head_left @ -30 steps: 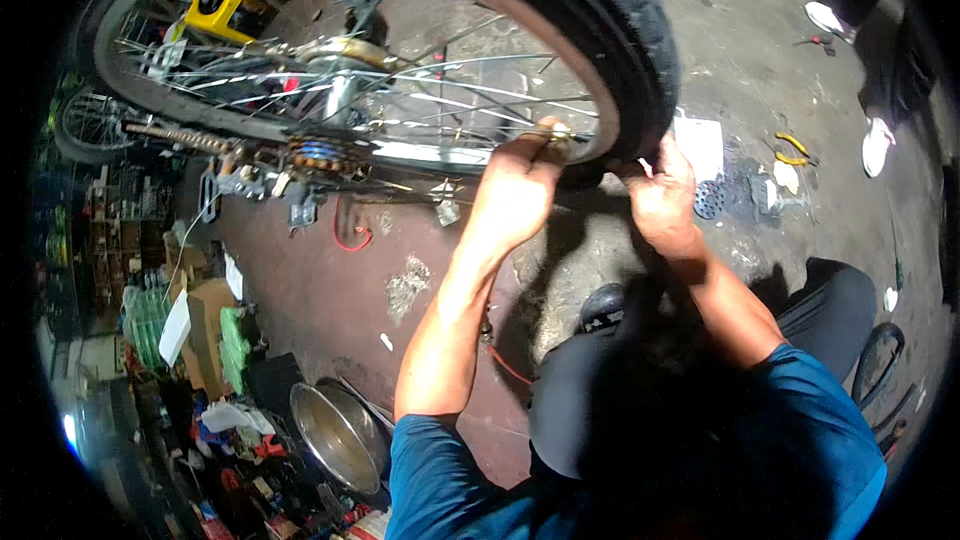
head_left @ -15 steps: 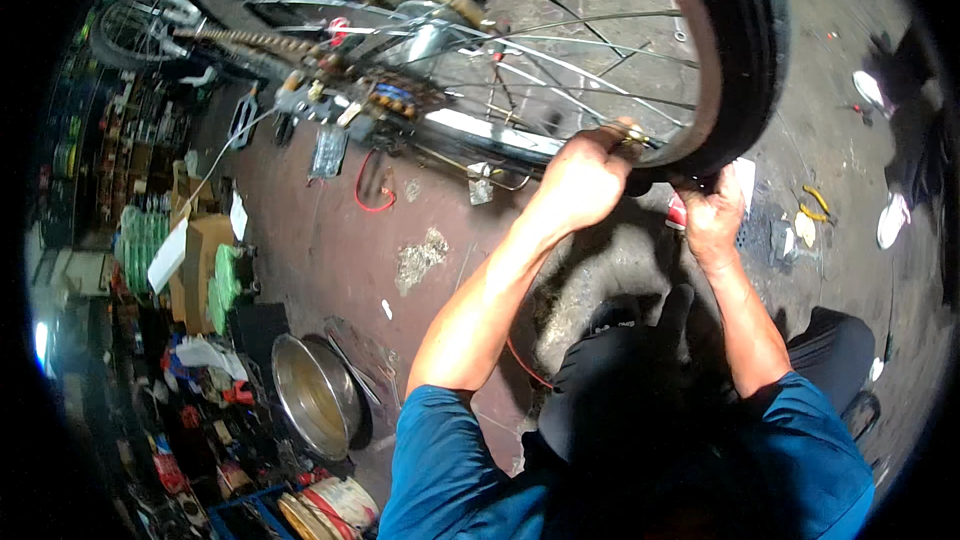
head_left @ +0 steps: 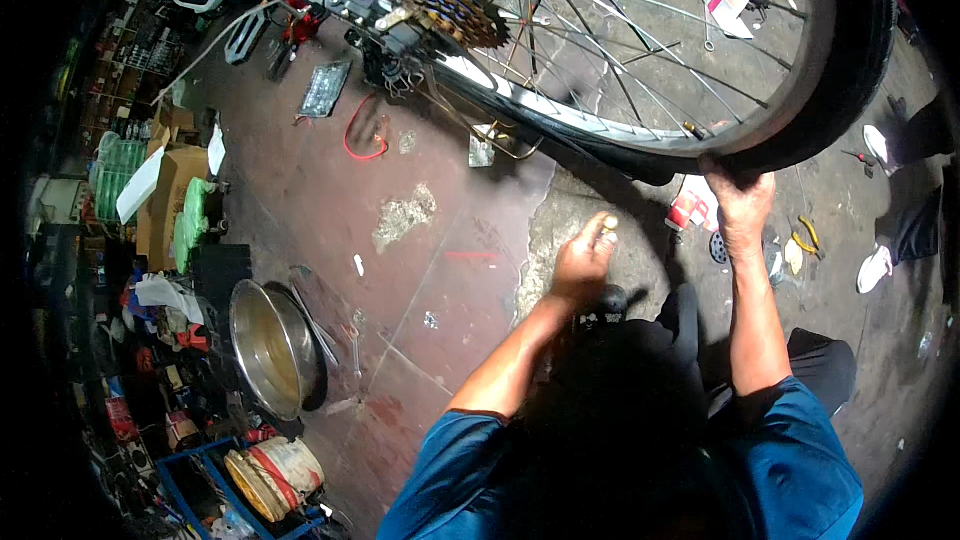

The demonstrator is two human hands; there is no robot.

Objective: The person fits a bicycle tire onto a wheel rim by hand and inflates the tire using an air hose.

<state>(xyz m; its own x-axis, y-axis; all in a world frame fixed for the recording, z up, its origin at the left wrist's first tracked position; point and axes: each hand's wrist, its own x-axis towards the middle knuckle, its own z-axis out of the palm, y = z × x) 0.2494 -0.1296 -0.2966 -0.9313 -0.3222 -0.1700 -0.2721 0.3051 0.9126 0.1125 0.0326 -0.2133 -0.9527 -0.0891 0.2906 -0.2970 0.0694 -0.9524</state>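
Grip of the left hand (head_left: 585, 260), just below centre frame, is closed: thumb and fingertips pinch a small brass-coloured piece (head_left: 609, 223), held over the floor and well apart from the wheel. Its kind cannot be made out. Risk judged: loss of the piece, caused by a fingertip-only hold; dropped, it could roll into the shadow beneath the left hand.

Right hand (head_left: 742, 205), right of centre, touches the lower edge of the tyre (head_left: 850, 70). Its fingertips are hidden there, so whether it grips or merely steadies cannot be told. Risk judged: the wheel swinging or turning, should that contact slacken; what bears the bike is not clear.

Tyre and rim fill the upper right. A brass-coloured stub (head_left: 690, 127) shows at the rim's lower inner edge, near the right hand. Spokes (head_left: 640, 35) stand close by; a turning wheel could catch a finger between them. The sprocket (head_left: 455, 15), upper centre, has exposed teeth and could scrape a hand straying left.

On the floor, right of centre, lie a red box (head_left: 690, 208) and pliers (head_left: 811, 231). Far right, a co-worker's shoe (head_left: 875, 270) stands near the pliers: a possible trip, caused by tools left underfoot.
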